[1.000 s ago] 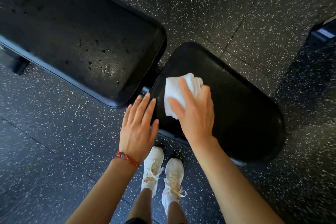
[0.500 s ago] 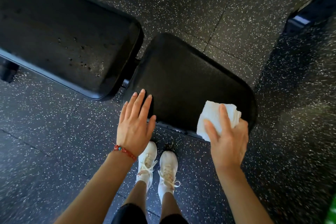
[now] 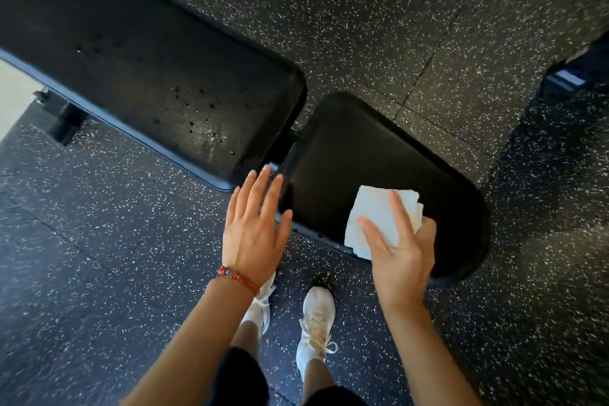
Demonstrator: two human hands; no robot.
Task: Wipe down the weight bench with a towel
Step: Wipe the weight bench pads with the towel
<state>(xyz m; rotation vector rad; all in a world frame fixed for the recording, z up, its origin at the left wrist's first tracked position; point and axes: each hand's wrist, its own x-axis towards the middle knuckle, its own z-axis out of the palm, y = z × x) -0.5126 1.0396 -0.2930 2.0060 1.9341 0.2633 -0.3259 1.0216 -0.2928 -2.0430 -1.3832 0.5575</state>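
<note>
Pressing the folded white towel (image 3: 379, 221) onto the black padded seat pad (image 3: 362, 158), the right hand (image 3: 400, 254) grips it for wiping; the left hand (image 3: 253, 227), fingers straight, steadies the edge.

No legible text, label, brand, number or sign on any surface in the head view.

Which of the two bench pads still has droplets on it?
The long back pad, left of the left hand. The seat pad, under the towel, shows none.
</note>
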